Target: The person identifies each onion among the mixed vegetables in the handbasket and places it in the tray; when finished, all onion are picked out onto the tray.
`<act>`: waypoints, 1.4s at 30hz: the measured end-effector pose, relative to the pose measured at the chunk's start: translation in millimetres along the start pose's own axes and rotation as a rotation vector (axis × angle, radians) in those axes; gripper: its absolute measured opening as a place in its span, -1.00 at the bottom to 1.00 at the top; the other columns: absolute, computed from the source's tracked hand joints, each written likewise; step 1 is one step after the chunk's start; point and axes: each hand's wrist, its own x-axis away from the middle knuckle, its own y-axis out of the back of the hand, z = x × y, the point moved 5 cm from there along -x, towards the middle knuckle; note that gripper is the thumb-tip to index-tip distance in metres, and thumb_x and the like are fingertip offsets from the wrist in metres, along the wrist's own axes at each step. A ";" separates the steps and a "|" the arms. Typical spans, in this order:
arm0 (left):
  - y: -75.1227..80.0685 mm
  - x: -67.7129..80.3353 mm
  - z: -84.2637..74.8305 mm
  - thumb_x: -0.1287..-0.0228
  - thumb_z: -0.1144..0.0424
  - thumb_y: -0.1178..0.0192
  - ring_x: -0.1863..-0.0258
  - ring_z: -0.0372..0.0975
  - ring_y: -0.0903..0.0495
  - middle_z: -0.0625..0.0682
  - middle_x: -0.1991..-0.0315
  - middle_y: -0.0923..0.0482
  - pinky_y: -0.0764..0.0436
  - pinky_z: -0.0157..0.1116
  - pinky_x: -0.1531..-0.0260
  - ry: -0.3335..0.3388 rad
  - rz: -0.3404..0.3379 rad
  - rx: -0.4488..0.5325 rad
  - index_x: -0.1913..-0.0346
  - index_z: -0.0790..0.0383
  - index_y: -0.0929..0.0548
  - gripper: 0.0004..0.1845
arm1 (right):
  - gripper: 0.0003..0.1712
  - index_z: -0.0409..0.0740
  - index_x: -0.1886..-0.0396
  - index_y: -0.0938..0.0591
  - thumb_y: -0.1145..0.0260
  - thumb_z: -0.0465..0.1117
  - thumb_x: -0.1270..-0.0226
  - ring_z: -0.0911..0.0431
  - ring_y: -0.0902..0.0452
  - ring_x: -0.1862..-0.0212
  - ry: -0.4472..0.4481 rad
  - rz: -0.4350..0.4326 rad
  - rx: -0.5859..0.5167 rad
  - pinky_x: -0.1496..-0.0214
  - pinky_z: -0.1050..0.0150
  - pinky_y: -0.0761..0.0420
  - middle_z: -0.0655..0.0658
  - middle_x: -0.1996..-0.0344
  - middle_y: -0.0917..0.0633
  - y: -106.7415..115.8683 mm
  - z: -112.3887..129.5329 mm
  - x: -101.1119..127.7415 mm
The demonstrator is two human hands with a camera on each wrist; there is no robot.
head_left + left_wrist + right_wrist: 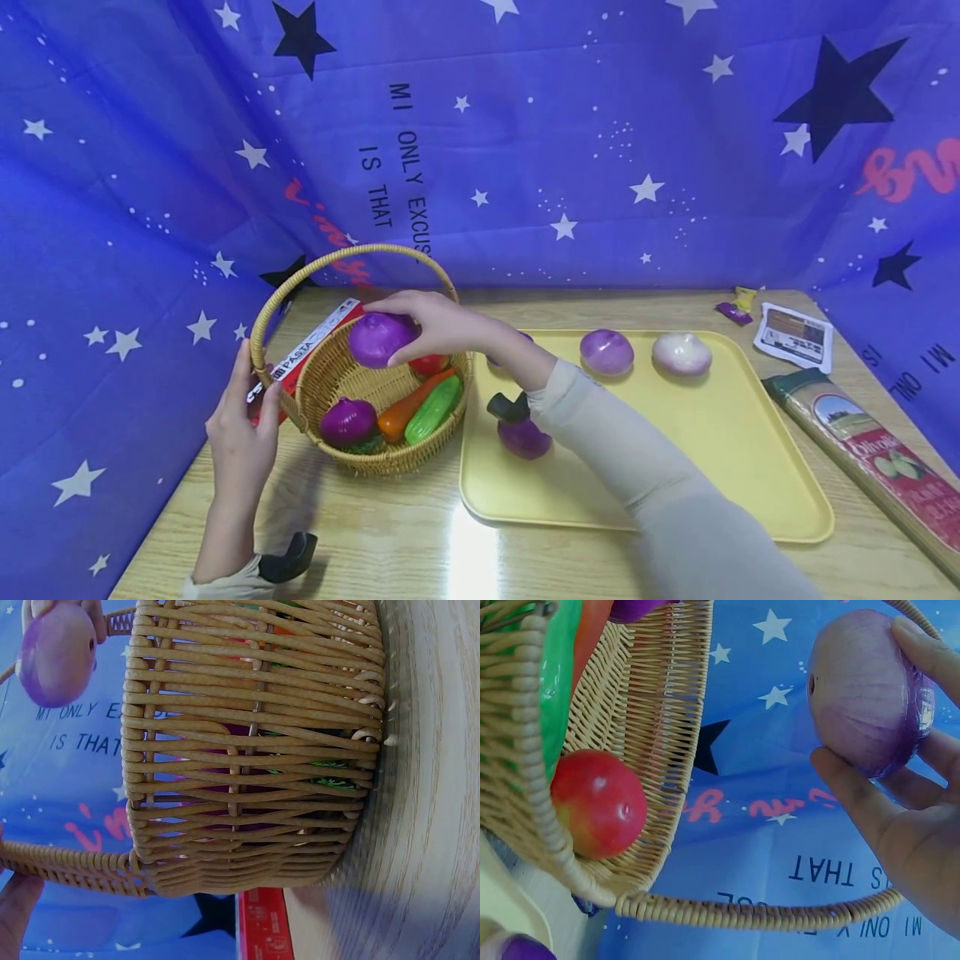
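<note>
My right hand (442, 323) holds a purple onion (378, 339) above the wicker basket (420, 458), fingers and thumb around its sides. In the right wrist view the onion (866, 690) shows its pale end and shiny wrapping. My left hand (243, 442) grips the lower left part of the basket's handle (260, 333). Inside the basket lie another purple onion (348, 422), a carrot (405, 415), a green cucumber (435, 410) and a round red fruit (604, 802). The left wrist view shows mostly the basket's woven side (247, 772).
A yellow tray (720, 467) right of the basket bears several purple or white-purple round vegetables (607, 352), one partly behind my right forearm. A red pasta box (318, 337) lies behind the basket. At the right are a long food packet (877, 450), a white packet (795, 335) and small wrappers (735, 312).
</note>
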 end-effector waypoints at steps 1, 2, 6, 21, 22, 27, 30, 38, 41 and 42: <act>0.0 0.2 -0.1 -0.20 0.56 -0.14 -0.01 -0.79 -0.32 0.36 -0.02 -0.57 -0.44 -0.81 0.07 0.001 0.000 0.001 -0.40 -0.01 -0.28 -0.28 | -0.11 0.05 -0.38 -0.34 -0.48 0.04 -0.02 0.05 -0.31 -0.33 0.003 -0.001 -0.002 -0.39 0.20 -0.44 -0.09 -0.29 -0.45 0.8 0.1 2.4; 0.0 0.1 0.0 -0.20 0.55 -0.14 0.00 -0.79 -0.32 0.36 -0.02 -0.57 -0.44 -0.81 0.07 0.003 0.000 0.000 -0.40 -0.03 -0.28 -0.27 | -0.11 0.05 -0.38 -0.34 -0.48 0.04 -0.02 0.05 -0.31 -0.33 0.006 -0.004 -0.007 -0.39 0.20 -0.43 -0.09 -0.29 -0.45 1.7 -0.1 4.8; -0.3 0.1 0.7 -0.20 0.54 -0.15 0.01 -0.80 -0.32 0.35 -0.03 -0.57 -0.43 -0.83 0.09 0.012 0.002 -0.006 -0.40 -0.03 -0.28 -0.27 | -0.11 0.05 -0.38 -0.34 -0.48 0.03 -0.02 0.07 -0.31 -0.32 0.011 -0.015 -0.038 -0.37 0.21 -0.45 -0.09 -0.28 -0.44 6.5 0.1 14.9; 0.3 -0.3 -2.5 -0.17 0.58 -0.15 0.03 -0.82 -0.32 0.39 -0.02 -0.56 -0.44 -0.82 0.09 -0.001 -0.018 0.003 -0.37 0.12 -0.32 -0.31 | -0.11 0.06 -0.38 -0.33 -0.47 0.01 -0.03 0.02 -0.32 -0.33 0.006 -0.055 -0.102 -0.34 0.15 -0.50 -0.10 -0.34 -0.39 23.4 -5.9 53.5; 0.2 -0.3 -2.3 -0.17 0.58 -0.15 0.03 -0.82 -0.32 0.38 -0.04 -0.56 -0.44 -0.83 0.10 0.000 -0.018 0.001 -0.37 0.11 -0.32 -0.31 | -0.11 0.07 -0.38 -0.33 -0.48 0.00 -0.03 0.03 -0.32 -0.33 0.002 -0.060 -0.120 -0.32 0.16 -0.52 -0.10 -0.34 -0.39 25.2 -6.5 56.0; -0.1 0.3 -2.4 -0.18 0.58 -0.14 0.03 -0.81 -0.32 0.38 -0.02 -0.56 -0.44 -0.83 0.10 -0.006 -0.018 -0.002 -0.38 0.05 -0.31 -0.29 | -0.12 0.07 -0.39 -0.33 -0.48 -0.04 -0.04 0.04 -0.36 -0.29 -0.019 -0.080 -0.184 -0.19 0.25 -0.63 -0.10 -0.33 -0.38 34.0 -9.9 66.8; 0.0 0.7 -2.5 -0.18 0.58 -0.15 0.03 -0.81 -0.32 0.38 -0.01 -0.57 -0.44 -0.83 0.09 -0.007 -0.017 -0.001 -0.38 0.06 -0.31 -0.29 | -0.12 0.07 -0.38 -0.33 -0.49 -0.08 -0.03 0.04 -0.37 -0.29 -0.033 -0.084 -0.189 -0.17 0.28 -0.64 -0.11 -0.34 -0.37 38.2 -11.6 72.9; 0.0 -0.3 -1.7 -0.18 0.57 -0.15 0.02 -0.82 -0.30 0.38 -0.04 -0.55 -0.42 -0.84 0.08 0.016 -0.016 -0.010 -0.38 0.06 -0.31 -0.29 | -0.11 0.04 -0.38 -0.33 -0.50 -0.14 -0.01 0.03 -0.38 -0.27 -0.087 -0.087 -0.237 -0.18 0.21 -0.64 -0.11 -0.33 -0.37 49.0 -19.2 93.1; 0.0 -0.4 -1.7 -0.18 0.57 -0.14 0.03 -0.82 -0.31 0.38 -0.03 -0.56 -0.43 -0.83 0.08 0.019 -0.014 -0.006 -0.38 0.07 -0.31 -0.29 | -0.09 0.07 -0.39 -0.31 -0.50 -0.11 -0.01 0.02 -0.39 -0.26 -0.104 -0.091 -0.241 -0.20 0.18 -0.63 -0.10 -0.34 -0.36 54.6 -21.9 103.1; 0.0 -0.4 -1.7 -0.18 0.58 -0.14 0.03 -0.82 -0.31 0.38 -0.02 -0.56 -0.43 -0.82 0.07 0.018 -0.013 -0.002 -0.38 0.07 -0.31 -0.29 | -0.09 0.07 -0.39 -0.31 -0.49 -0.11 -0.01 0.01 -0.39 -0.26 -0.105 -0.094 -0.243 -0.20 0.16 -0.63 -0.10 -0.34 -0.35 56.4 -22.8 106.5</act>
